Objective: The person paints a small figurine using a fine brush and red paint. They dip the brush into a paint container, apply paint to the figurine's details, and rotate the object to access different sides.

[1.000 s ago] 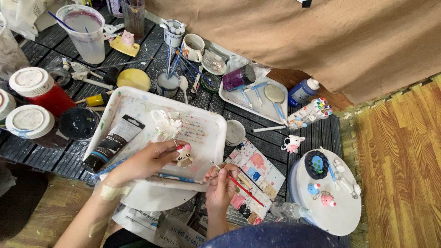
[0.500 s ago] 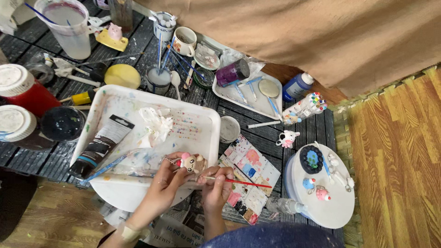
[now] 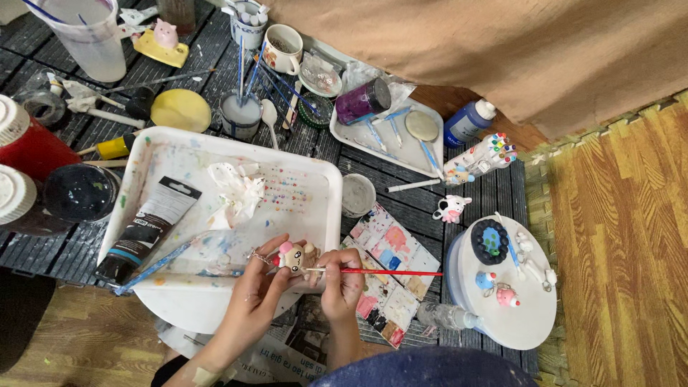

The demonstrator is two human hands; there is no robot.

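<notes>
Head view: left hand point(image 3: 261, 283) pinched small figurine point(image 3: 297, 256) over white tray point(image 3: 326, 215) edge; right hand point(image 3: 342, 281) pinched red brush point(image 3: 390, 271), tip touching it. Figurine partly coloured w/ pink; looked mid-job, more detail prob. left.

A: Packages?
B: Black paint tube point(image 3: 147, 228) with a white label, lying slantwise in the white tray point(image 3: 315, 179), left side. Blue bottle point(image 3: 469, 120) with a white cap, beside the smaller tray point(image 3: 344, 132) at the counter's far edge.
A: More?
B: Red jar point(image 3: 29, 143) with a white lid, far left. Printed paper point(image 3: 287, 362) under the tray, near edge. No screens or signs.
</notes>
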